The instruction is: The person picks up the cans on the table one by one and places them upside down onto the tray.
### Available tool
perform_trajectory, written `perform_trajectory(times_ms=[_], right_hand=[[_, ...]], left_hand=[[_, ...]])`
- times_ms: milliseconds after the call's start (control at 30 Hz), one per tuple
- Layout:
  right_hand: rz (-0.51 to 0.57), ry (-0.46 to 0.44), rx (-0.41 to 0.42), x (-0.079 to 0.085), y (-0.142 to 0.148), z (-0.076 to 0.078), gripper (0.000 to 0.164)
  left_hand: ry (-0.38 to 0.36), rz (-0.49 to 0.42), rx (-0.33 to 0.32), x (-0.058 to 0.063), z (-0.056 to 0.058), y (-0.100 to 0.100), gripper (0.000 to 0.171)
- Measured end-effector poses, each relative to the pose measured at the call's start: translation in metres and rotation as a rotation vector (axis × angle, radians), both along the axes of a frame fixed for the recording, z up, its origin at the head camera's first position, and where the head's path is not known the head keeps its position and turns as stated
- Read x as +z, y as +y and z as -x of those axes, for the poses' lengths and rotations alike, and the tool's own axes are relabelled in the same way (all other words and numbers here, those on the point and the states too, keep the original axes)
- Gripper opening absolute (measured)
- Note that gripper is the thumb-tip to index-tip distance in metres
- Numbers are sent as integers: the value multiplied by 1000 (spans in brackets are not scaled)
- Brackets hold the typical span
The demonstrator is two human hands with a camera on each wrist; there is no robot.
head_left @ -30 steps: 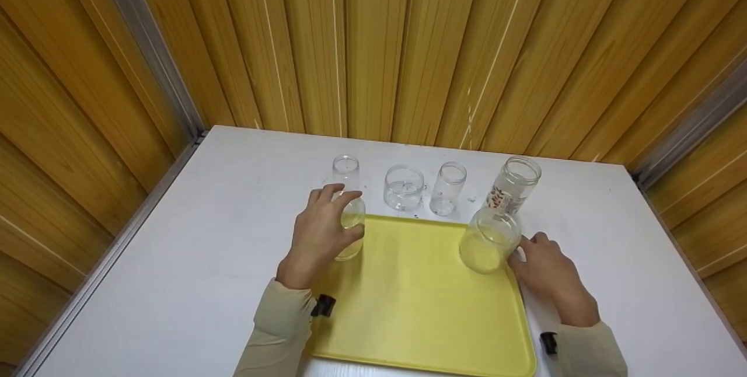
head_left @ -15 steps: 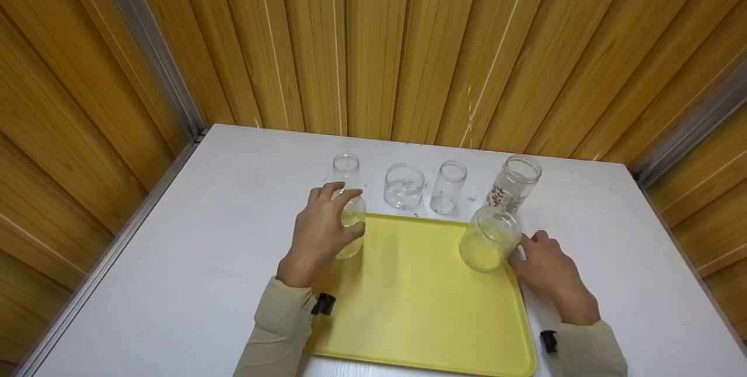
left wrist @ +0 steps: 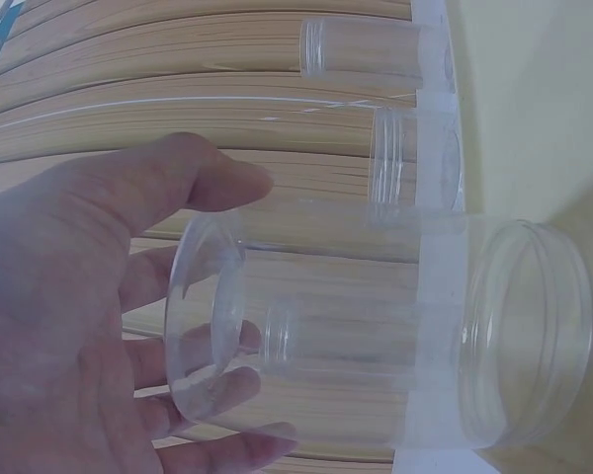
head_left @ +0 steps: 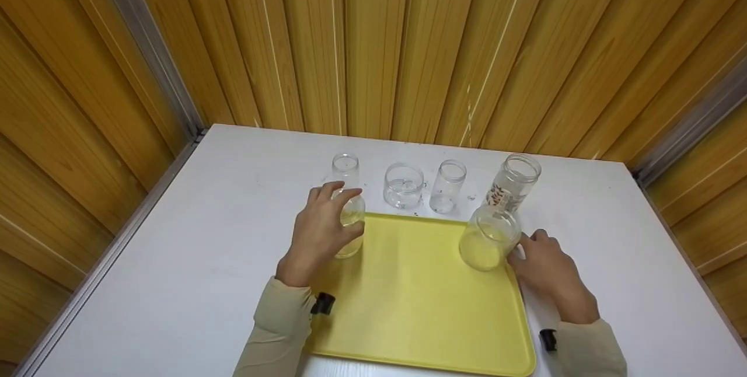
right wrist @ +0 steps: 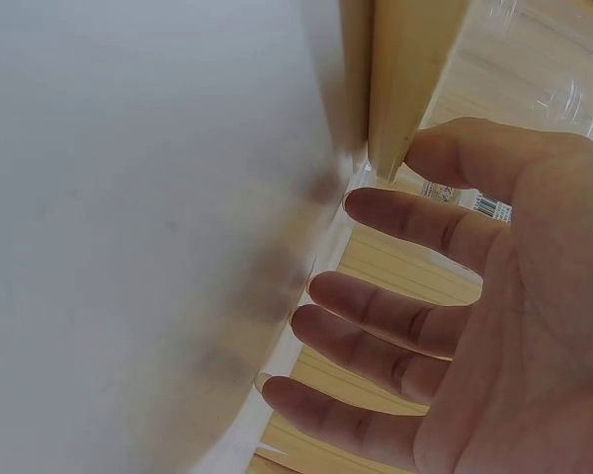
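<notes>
My left hand (head_left: pixel 318 228) curves round a clear jar (head_left: pixel 351 213) at the back left of the yellow tray (head_left: pixel 420 301). In the left wrist view, the thumb lies along that jar (left wrist: pixel 366 326) and the fingers show behind its rounded end; its threaded end points down to the tray. My right hand (head_left: pixel 548 266) is at the tray's right edge. In the right wrist view, its thumb tip touches the tray edge (right wrist: pixel 405 79) and the other fingers extend loosely over the white table (right wrist: pixel 128 227). Close beside it, a wide clear jar (head_left: pixel 487 240) stands on the tray's back right corner.
Behind the tray stand a narrow jar (head_left: pixel 346 167), a low wide jar (head_left: pixel 404 185), another narrow jar (head_left: pixel 447 187) and a tall jar with brown leaf print (head_left: pixel 513 181). A wood-patterned wall (head_left: pixel 373 44) rises at the table's back edge.
</notes>
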State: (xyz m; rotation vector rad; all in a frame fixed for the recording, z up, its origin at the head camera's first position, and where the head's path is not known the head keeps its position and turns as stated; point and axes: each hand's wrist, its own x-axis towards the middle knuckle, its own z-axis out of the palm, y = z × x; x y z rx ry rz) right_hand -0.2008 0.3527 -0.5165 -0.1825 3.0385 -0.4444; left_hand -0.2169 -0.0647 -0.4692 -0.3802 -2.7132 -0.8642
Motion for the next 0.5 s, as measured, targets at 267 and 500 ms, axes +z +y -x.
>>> perform_trajectory(times_ms=[267,500], right_hand=[[9,4,-5,-1,-1,-1,59],[-12,34,-1,-1,-2,-2,56]], left_hand=[[-2,-4,-5,0,0,0,54],[-5,-26,-17,1,0,-1,58]])
